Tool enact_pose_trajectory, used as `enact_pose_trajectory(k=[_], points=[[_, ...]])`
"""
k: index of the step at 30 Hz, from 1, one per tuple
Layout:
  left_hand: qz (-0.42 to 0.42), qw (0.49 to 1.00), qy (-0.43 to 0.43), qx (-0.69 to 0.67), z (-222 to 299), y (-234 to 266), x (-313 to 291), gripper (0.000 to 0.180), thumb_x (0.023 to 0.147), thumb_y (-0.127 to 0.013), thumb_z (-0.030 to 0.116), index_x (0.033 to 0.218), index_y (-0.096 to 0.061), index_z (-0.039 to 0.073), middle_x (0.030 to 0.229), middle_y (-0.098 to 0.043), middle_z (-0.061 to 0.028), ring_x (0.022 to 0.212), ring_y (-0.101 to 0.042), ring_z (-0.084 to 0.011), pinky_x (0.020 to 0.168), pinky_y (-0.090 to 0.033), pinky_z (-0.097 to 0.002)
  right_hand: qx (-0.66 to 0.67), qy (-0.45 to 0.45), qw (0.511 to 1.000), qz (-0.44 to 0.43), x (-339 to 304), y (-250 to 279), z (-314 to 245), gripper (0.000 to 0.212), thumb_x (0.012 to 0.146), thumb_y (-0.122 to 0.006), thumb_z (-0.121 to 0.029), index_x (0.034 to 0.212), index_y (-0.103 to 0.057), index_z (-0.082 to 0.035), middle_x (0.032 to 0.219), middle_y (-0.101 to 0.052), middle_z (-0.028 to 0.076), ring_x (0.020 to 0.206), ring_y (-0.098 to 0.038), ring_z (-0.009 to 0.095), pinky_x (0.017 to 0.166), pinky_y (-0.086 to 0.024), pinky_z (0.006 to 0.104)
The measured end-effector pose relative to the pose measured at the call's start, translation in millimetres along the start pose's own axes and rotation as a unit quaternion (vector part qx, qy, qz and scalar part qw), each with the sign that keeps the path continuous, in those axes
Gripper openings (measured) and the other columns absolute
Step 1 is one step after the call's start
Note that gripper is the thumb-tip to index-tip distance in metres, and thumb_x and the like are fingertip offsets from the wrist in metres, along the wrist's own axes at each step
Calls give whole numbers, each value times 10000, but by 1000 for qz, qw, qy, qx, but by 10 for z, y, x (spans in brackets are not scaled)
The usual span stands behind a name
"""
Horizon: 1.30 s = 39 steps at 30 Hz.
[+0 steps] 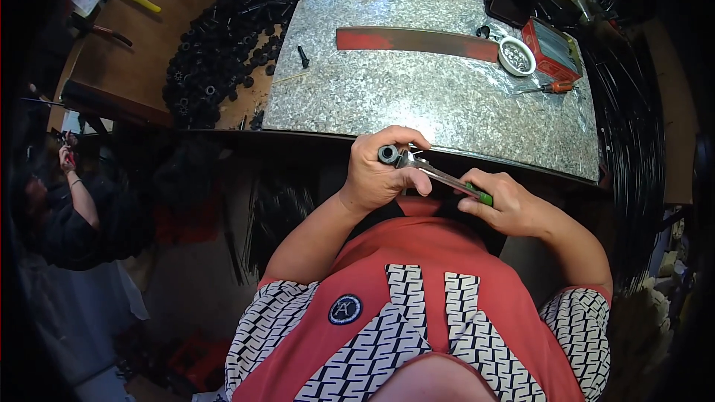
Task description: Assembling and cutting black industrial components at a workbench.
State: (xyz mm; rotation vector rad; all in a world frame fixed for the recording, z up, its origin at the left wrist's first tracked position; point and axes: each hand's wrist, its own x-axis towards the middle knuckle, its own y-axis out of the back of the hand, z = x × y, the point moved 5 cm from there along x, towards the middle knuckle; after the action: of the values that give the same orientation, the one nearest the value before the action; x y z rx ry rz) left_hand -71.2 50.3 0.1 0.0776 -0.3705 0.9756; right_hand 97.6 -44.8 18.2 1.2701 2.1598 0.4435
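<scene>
Just off the near edge of the table, my left hand (376,167) is closed around a black tubular part (387,154) whose round open end faces up. My right hand (503,205) grips pliers (445,178) with green-covered handles. Their metal head reaches the tubular part between my left thumb and forefinger. Whether the jaws are clamped on it I cannot tell, as my fingers partly cover them.
On the speckled stone tabletop (395,97) lie a worn red strip (417,41), a white bowl of small shiny pieces (517,56), a red box (547,52) and an orange-handled screwdriver (555,87). Black parts (216,67) are heaped at left. Another person (74,201) works at far left.
</scene>
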Motion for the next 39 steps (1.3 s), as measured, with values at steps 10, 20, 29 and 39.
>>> enact_pose_trajectory(k=[10,20,29,39], points=[[0,993,-39,109,2,39,26,645,581,-850,418,1045,-594,52,553,-368,49,519,-341,-33,475,-283,-204,-108,-8,988,111,-15,92,31,249,794,-713,-104,912,-512,-17,704,-573,183,685,-590,377,574,-443,384],[33,999,10,34,-42,30,-15,841,559,-868,356,1217,-465,21,523,-354,57,498,-325,-19,477,-275,-177,-149,-7,891,430,-134,1137,179,144,885,-567,-88,999,-524,-11,732,-570,156,645,-575,295,608,-438,357],[30,999,-7,44,185,-105,-16,810,637,-827,386,1225,-443,-18,509,-381,48,483,-335,-26,471,-270,-179,-335,-134,858,366,304,1869,599,127,752,-603,-74,847,-636,3,777,-633,236,747,-618,405,696,-488,473],[-12,997,15,74,166,-117,-71,723,700,-830,163,1239,-389,-30,547,-434,31,507,-435,-46,496,-371,-192,-450,-151,833,285,650,1809,643,192,773,-523,-91,818,-694,-16,858,-679,179,806,-674,301,690,-542,399]])
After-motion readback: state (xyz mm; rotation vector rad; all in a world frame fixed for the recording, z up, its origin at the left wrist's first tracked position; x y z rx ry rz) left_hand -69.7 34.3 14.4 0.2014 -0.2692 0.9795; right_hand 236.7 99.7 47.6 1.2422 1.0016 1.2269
